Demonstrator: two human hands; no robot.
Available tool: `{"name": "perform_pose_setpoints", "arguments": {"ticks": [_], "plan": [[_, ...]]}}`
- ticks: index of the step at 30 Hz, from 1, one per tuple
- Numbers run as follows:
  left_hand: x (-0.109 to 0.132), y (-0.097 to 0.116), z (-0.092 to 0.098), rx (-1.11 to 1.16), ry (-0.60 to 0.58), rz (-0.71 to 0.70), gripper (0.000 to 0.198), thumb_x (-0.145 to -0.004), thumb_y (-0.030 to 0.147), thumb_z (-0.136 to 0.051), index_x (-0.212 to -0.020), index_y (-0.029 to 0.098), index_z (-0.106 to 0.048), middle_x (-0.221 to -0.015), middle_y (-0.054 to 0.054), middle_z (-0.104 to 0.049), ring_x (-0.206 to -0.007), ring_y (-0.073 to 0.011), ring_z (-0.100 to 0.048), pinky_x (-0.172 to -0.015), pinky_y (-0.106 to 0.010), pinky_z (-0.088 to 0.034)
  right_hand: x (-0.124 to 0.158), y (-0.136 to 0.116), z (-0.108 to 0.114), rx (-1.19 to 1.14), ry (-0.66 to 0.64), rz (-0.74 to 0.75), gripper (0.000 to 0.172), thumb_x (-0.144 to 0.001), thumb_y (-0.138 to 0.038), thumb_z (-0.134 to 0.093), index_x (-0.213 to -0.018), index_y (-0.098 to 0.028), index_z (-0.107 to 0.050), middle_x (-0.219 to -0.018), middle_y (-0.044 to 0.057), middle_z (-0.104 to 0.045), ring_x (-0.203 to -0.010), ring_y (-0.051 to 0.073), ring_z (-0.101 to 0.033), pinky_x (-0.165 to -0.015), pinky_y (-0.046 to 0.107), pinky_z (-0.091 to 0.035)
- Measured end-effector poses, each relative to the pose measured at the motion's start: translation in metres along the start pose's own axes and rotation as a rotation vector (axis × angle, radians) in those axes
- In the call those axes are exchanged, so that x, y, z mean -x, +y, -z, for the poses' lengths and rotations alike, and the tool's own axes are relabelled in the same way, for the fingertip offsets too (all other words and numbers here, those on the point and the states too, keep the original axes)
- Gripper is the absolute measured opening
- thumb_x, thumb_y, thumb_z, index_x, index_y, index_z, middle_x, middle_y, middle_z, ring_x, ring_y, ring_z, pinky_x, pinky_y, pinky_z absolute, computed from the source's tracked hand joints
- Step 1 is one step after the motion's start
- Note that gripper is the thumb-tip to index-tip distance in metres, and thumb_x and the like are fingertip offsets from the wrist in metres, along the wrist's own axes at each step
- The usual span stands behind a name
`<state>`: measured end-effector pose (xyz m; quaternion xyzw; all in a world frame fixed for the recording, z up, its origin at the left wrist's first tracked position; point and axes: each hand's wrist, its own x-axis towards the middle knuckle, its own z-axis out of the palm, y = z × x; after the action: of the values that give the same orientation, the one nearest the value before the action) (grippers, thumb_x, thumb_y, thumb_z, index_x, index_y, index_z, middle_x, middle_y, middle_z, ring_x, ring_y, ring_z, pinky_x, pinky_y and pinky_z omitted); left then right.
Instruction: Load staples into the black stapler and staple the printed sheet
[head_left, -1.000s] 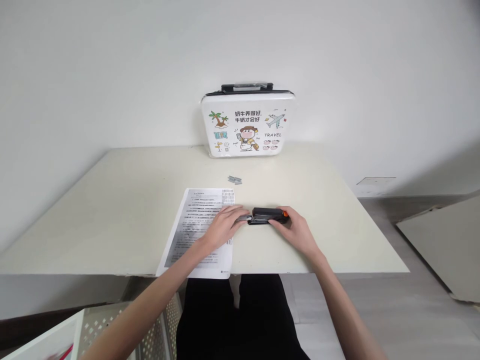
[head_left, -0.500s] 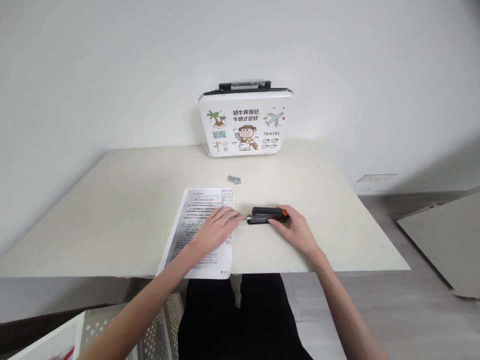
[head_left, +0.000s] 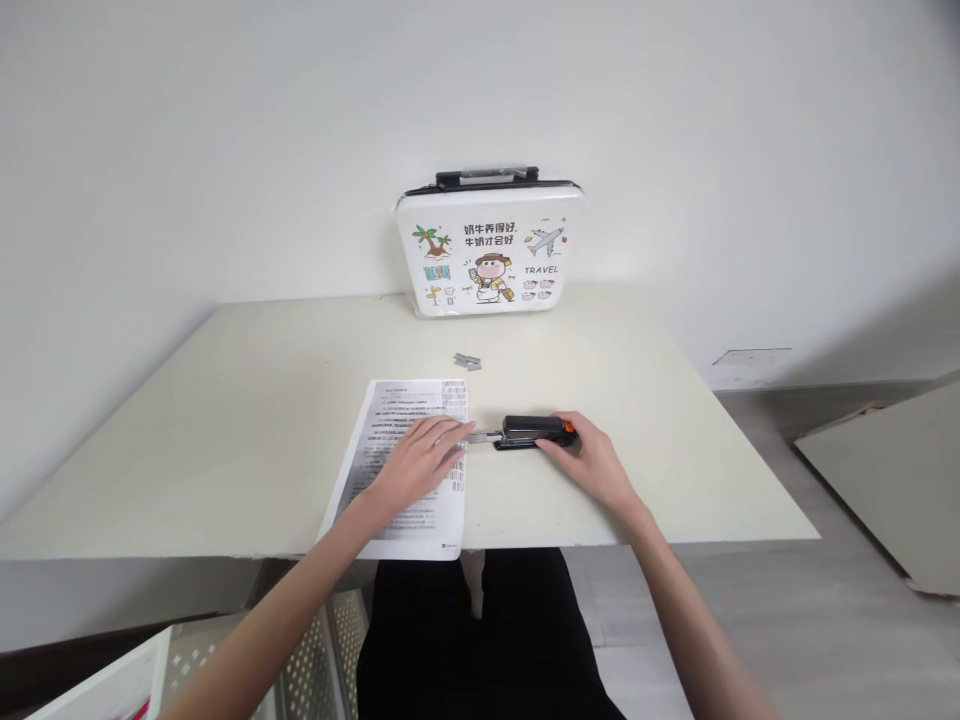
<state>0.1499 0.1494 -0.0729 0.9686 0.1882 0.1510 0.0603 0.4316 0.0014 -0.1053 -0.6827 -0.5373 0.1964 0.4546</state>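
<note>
Blk/orange stapler, horiz., silver strip out L end, just R of printed sheet

We see a pale wall behind a cream table, with a flat plate low on the right and a soft shadow beyond it. Below, we find a grey floor, off-white furniture at far right and a perforated bin at lower left.
</note>
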Motion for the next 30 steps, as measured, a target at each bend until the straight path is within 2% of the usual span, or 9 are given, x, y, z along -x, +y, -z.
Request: {"name": "perform_pose_setpoints", "arguments": {"ticks": [5, 11, 19, 26, 30], "plan": [[0.007, -0.002, 0.0, 0.092, 0.077, 0.103, 0.031, -0.108, 0.034, -0.055, -0.136, 0.026, -0.065, -0.134, -0.006, -0.07, -0.129, -0.0263, -0.06, -0.112, -0.047, -0.045, 0.0, 0.0, 0.0, -0.007, -0.002, -0.001, 0.039, -0.094, -0.056, -0.067, -0.119, -0.025, -0.064, -0.119, 0.01, -0.074, -0.107, 0.03, -0.069, -0.095, 0.046, -0.055], [0.0, -0.005, -0.006, 0.191, 0.136, 0.15, 0.023, -0.105, 0.036, -0.061, -0.122, 0.028, -0.075, -0.128, -0.004, -0.075, -0.129, -0.0267, -0.061, -0.111, -0.049, -0.045, 0.001, -0.001, 0.0, -0.004, 0.003, 0.005, 0.04, -0.095, -0.057, -0.067, -0.118, -0.024, -0.065, -0.118, 0.011, -0.074, -0.106, 0.03, -0.069, -0.095, 0.046, -0.055], [-0.014, -0.009, -0.006, 0.33, 0.128, 0.124, 0.02, -0.103, 0.041, -0.065, -0.11, 0.029, -0.08, -0.11, -0.001, -0.081, -0.12, -0.0257, -0.065, -0.107, -0.047, -0.049, 0.0, 0.0, 0.0, -0.01, 0.002, 0.0, 0.04, -0.095, -0.057, -0.066, -0.118, -0.024, -0.065, -0.118, 0.01, -0.074, -0.105, 0.029, -0.069, -0.095, 0.045, -0.056], [-0.02, -0.013, -0.003, 0.403, 0.064, 0.127, 0.027, -0.103, 0.049, -0.061, -0.105, 0.03, -0.08, -0.108, -0.002, -0.081, -0.112, -0.025, -0.068, -0.104, -0.045, -0.049, 0.0, 0.002, -0.001, -0.009, 0.005, -0.002, 0.044, -0.094, -0.061, -0.066, -0.118, -0.024, -0.065, -0.116, 0.011, -0.074, -0.104, 0.03, -0.069, -0.094, 0.046, -0.056], [-0.029, -0.01, -0.008, 0.434, 0.051, 0.113, 0.026, -0.103, 0.049, -0.062, -0.105, 0.029, -0.08, -0.108, -0.002, -0.081, -0.108, -0.0244, -0.069, -0.102, -0.043, -0.05, -0.001, 0.003, -0.001, -0.013, -0.008, -0.004, 0.043, -0.095, -0.061, -0.065, -0.118, -0.025, -0.064, -0.116, 0.011, -0.074, -0.103, 0.03, -0.069, -0.091, 0.045, -0.056]]}}
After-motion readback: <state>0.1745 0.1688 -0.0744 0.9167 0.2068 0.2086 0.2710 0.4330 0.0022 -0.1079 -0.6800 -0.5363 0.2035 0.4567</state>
